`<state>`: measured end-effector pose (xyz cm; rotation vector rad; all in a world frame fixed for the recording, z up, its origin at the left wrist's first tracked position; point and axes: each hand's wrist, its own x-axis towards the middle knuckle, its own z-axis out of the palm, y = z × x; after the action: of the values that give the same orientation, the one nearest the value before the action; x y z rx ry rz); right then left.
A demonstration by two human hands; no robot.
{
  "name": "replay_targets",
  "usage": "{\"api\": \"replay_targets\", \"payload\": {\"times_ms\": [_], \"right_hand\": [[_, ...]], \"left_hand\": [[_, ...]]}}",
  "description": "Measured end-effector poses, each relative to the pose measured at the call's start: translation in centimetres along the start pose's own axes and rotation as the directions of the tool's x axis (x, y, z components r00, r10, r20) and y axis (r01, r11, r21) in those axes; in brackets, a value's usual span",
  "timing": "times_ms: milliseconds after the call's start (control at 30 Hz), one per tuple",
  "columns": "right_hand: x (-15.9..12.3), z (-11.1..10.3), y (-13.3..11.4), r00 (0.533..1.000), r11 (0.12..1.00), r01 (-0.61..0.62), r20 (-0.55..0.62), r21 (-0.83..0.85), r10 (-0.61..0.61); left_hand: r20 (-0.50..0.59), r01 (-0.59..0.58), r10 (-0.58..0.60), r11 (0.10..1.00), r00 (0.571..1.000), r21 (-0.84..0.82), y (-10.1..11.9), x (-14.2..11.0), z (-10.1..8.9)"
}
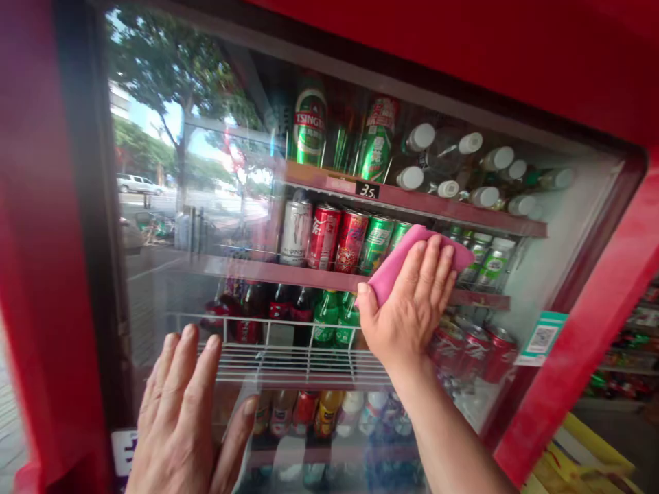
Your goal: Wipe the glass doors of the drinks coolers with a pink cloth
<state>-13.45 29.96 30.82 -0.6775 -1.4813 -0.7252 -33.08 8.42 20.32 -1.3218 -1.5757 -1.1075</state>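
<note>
My right hand [409, 309] presses a pink cloth [394, 264] flat against the glass door [334, 247] of a red drinks fridge, in front of the middle shelf of cans. The fingers lie straight over the cloth, and its edges show above and to the left of them. Lower left, my left hand [180, 412] is raised before the glass with its fingers apart and nothing in it. Whether it touches the glass I cannot tell. Behind the door stand drink cans [353, 240], green bottles [327, 315] and white-capped bottles [443, 165].
The fridge's red frame [576, 322] surrounds the door. A sticker with a QR code [543, 339] is at the lower right of the glass. A yellow box [581, 453] stands at the bottom right. Trees and a white car [138, 184] show as reflections on the left.
</note>
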Motion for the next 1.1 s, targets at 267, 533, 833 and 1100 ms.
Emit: {"api": "replay_targets", "payload": {"times_ms": [267, 533, 833, 1100], "right_hand": [[2.3, 1.0, -8.7, 0.994, 0.994, 0.086, 0.063, 0.074, -0.091], [2.3, 2.4, -17.2, 0.939, 0.911, 0.243, 0.155, 0.335, -0.308], [4.4, 3.3, -24.2, 0.716, 0.694, 0.525, 0.185, 0.493, -0.673], [9.4, 2.2, -18.5, 0.78, 0.773, 0.498, 0.187, 0.393, -0.597]], "left_hand": [[-0.047, 0.013, -0.013, 1.0, 0.999, -0.002, -2.7, 0.2, -0.9], [-0.09, -0.035, 0.036, 0.999, 0.995, 0.008, -4.8, 2.1, -2.8], [-0.145, -0.041, 0.045, 0.999, 0.988, 0.034, -5.9, 4.1, -5.2], [-0.158, -0.042, 0.042, 0.999, 0.987, 0.007, -3.5, 6.4, -3.8]]}}
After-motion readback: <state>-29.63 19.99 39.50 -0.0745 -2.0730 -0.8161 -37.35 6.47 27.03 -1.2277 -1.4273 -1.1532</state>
